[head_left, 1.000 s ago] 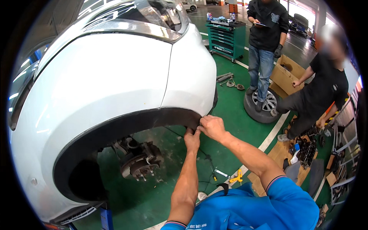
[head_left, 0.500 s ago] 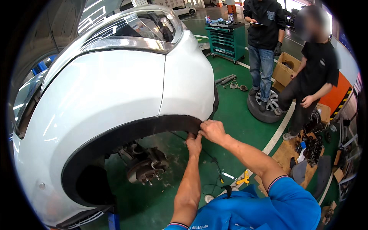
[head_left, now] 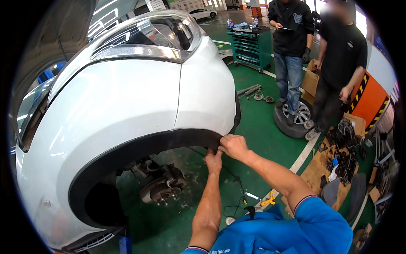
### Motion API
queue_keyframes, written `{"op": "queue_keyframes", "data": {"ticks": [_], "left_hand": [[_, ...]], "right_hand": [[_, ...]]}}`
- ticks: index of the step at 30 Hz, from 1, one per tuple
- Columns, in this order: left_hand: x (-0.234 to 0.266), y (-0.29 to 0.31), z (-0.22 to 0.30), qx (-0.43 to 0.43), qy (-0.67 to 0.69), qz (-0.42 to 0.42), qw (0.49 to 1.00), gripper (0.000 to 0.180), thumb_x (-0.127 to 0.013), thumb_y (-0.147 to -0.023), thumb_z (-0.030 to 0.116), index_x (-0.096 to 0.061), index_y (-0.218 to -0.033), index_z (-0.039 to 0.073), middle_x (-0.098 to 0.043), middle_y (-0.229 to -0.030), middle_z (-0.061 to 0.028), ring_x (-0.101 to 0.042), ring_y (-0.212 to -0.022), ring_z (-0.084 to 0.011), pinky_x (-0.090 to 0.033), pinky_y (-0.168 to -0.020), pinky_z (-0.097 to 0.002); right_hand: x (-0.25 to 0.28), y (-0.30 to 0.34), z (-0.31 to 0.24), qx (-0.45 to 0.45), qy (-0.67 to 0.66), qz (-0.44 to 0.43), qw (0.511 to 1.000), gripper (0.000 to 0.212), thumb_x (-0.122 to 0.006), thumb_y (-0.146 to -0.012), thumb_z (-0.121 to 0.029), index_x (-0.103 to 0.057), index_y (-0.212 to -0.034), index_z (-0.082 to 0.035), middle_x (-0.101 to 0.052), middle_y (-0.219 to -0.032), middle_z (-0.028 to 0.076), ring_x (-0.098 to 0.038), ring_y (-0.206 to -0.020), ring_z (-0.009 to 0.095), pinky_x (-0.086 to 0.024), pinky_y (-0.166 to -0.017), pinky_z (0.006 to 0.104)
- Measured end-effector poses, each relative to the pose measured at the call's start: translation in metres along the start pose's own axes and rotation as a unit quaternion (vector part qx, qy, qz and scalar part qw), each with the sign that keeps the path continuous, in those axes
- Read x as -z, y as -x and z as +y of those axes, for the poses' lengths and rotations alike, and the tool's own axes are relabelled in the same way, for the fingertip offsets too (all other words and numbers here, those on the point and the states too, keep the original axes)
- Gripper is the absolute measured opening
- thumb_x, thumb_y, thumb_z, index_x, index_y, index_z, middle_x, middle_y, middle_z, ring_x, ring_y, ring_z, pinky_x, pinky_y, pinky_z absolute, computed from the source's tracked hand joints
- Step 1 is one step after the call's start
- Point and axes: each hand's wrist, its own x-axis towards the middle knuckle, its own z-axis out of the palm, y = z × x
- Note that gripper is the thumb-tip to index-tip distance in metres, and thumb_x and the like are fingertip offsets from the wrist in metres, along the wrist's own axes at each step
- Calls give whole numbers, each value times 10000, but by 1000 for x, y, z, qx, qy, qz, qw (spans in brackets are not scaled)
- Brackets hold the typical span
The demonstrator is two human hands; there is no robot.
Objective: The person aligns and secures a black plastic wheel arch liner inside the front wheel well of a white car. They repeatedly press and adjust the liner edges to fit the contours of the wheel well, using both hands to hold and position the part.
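Note:
A white car fills the left, its black wheel arch trim curving along the fender's lower edge. At the trim's front end my right hand is closed, its fingertips pinching the edge where trim meets bumper. Just left of it, my left hand grips the same end from below. Its thumb meets the right hand, and its fingers pass behind the trim, out of sight. Inside the wheel-less arch sits a rusty brake disc and hub with bare studs.
A yellow tool and a cable lie on the green floor near my feet. Two people stand at the far right beside a loose wheel. Behind are a green tool cabinet and cardboard with dark parts.
The person in black at the right has shifted and stands more upright. My hands stay at the trim's end with hardly any movement. The view has tilted slightly.

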Motion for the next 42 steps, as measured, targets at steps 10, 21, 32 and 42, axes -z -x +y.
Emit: {"op": "queue_keyframes", "data": {"ticks": [10,21,32,42], "left_hand": [[1,-3,0,-1,7,3,1000,351,-649,-896,-9,-593,-1235,-79,-665,-1197,-113,-592,-1082,-174,-457,-968,-314],[-5,1,8,43,-215,55,974,355,-708,-872,130,-631,-1168,-49,-718,-1025,-134,-637,-964,-150,-505,-858,-332],[-6,0,17,27,-29,29,999,425,-687,-890,55,-584,-1286,-60,-690,-1191,-118,-636,-1063,-167,-489,-932,-313],[-2,-1,7,19,-19,55,998,443,-736,-864,146,-625,-1252,-37,-717,-1160,-131,-657,-1025,-177,-495,-901,-321]], "right_hand": [[0,-3,-3,-7,12,-16,1000,245,-784,-741,-252,-605,-749,-84,-647,-752,85,-660,-744,283,-527,-617,429],[-2,-2,-2,-21,8,-22,1000,246,-794,-742,-260,-623,-743,-83,-644,-742,90,-656,-735,306,-514,-606,450],[-7,-2,1,-20,0,-34,999,241,-754,-793,-253,-606,-764,-65,-640,-753,95,-656,-762,317,-514,-625,456],[1,-3,-6,-58,-51,-87,993,188,-683,-869,-213,-636,-856,-32,-659,-844,126,-648,-869,337,-522,-737,460]]}}
